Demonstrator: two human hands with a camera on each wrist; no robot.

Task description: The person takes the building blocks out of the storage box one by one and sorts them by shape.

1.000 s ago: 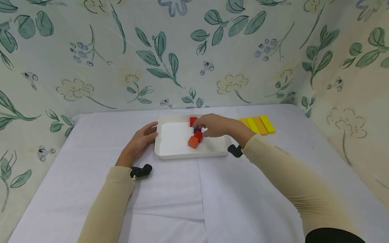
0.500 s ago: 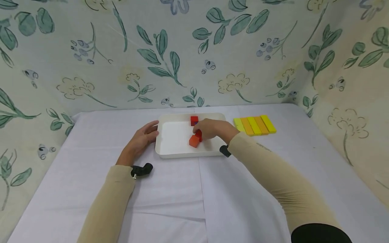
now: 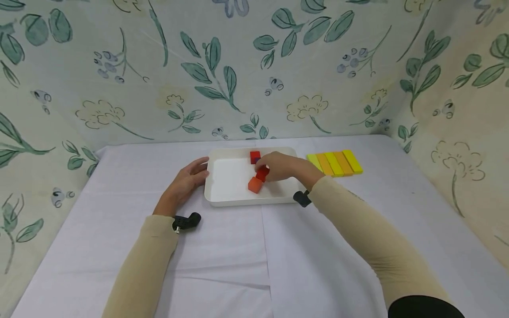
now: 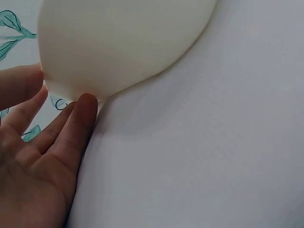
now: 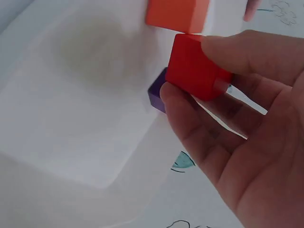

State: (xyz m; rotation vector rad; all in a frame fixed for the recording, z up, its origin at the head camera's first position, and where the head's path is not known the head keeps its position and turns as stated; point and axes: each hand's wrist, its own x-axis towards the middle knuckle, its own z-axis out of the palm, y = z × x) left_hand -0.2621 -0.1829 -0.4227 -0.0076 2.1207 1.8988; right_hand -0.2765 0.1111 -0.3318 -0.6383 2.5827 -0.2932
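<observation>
Red cube: in the tray, just right of its middle, at the left end of the right hand, which reaches in from the right.
Right hand: pinches the red cube, with digits on opposite sides of it.
Nearer hand: the right, clearly; the left hand is at the tray's left end, well apart from the cubes.
Neighbours: the orange cube lies on the person's side, the purple cube on the far side, partly hidden by the red one. Any shift of the red cube would, I judge, turn on its place between these two; whether it touches either I cannot tell.
Long axis: none on the red cube, whose sides look about equal; the tray's runs left to right.
Red cube's look: plain, bright, smooth, crisp-edged, turned askew to the tray.
Left hand: digits fairly straight, touching the tray's end.
Back cube: also red, near the tray's far wall.
Slats: yellow and amber, side by side, right of the tray.
</observation>
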